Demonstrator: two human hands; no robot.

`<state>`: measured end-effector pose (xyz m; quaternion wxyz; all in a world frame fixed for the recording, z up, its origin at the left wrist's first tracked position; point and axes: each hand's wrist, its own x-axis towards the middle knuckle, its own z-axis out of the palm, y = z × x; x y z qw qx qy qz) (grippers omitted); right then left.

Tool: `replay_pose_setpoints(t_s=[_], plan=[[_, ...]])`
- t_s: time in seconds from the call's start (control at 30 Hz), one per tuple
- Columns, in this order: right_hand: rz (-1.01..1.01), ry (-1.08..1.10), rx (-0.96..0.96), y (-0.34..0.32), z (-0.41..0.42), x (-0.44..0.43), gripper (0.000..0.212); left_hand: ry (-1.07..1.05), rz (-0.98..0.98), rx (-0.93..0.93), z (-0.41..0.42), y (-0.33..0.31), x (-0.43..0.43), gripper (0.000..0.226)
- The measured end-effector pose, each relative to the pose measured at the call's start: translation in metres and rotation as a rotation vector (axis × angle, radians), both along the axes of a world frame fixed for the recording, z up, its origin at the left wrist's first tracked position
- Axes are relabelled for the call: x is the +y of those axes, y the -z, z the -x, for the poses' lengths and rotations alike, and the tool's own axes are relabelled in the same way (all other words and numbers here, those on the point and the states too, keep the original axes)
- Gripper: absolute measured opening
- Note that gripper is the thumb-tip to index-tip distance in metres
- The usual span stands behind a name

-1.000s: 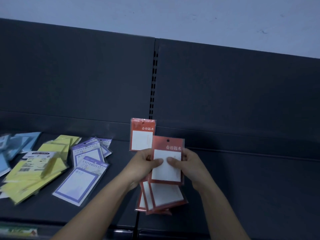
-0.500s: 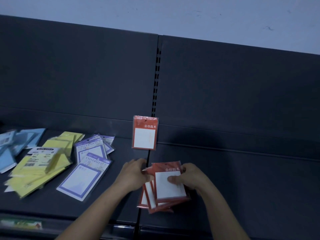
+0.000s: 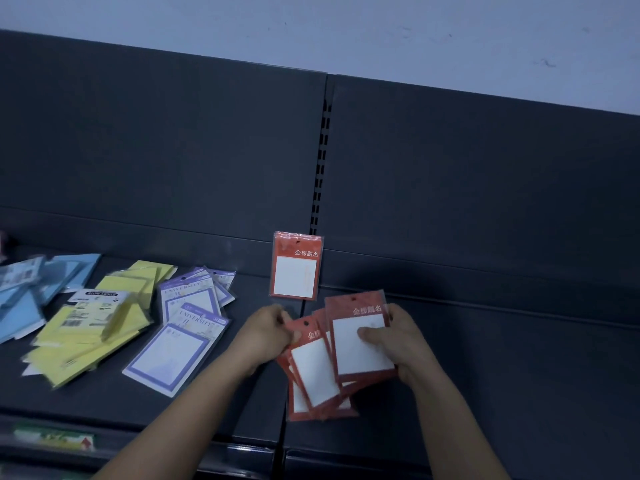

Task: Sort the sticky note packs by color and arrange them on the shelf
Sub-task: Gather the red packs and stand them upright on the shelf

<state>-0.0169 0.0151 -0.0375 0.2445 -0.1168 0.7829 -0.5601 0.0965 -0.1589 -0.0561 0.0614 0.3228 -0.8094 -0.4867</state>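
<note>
Head view: left hand (image 3: pixel 268 332) pinched fanned red packs (image 3: pixel 313 372), right hand (image 3: pixel 398 344) gripped top pack (image 3: pixel 360 344), just before upright red pack (image 3: pixel 296 266). Judged light, floppy, slippery sleeves; pinch edges.

One red pack (image 3: pixel 296 268) stands against the shelf (image 3: pixel 519 368) back; fanned red packs (image 3: pixel 363 358) are held low over it. Purple packs (image 3: pixel 173 351), yellow packs (image 3: pixel 79 355) and blue packs (image 3: pixel 24 306) lie leftward.

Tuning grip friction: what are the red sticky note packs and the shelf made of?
The red sticky note packs: paper pads, red border, white centre, in clear glossy plastic sleeves; a transparent margin and punched hang hole show. The shelf: probably painted sheet metal, matte dark grey, judging by the slotted upright between its back panels.
</note>
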Motion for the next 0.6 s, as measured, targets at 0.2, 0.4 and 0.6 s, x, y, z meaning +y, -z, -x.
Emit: replay_pose_setpoints(t_s=[0.2,0.4,0.6], plan=[[0.106,-0.130,-0.107,-0.011,-0.001,0.004,0.026,-0.005,-0.311,0.315,0.009,-0.014,0.009,0.018],[0.111,-0.039,-0.103,-0.001,0.006,0.010,0.030,0.039,-0.138,0.239,0.016,-0.011,0.007,0.030],[0.056,-0.022,-0.109,0.003,0.008,0.012,0.029,0.294,0.531,-0.429,0.004,-0.001,0.000,0.046]])
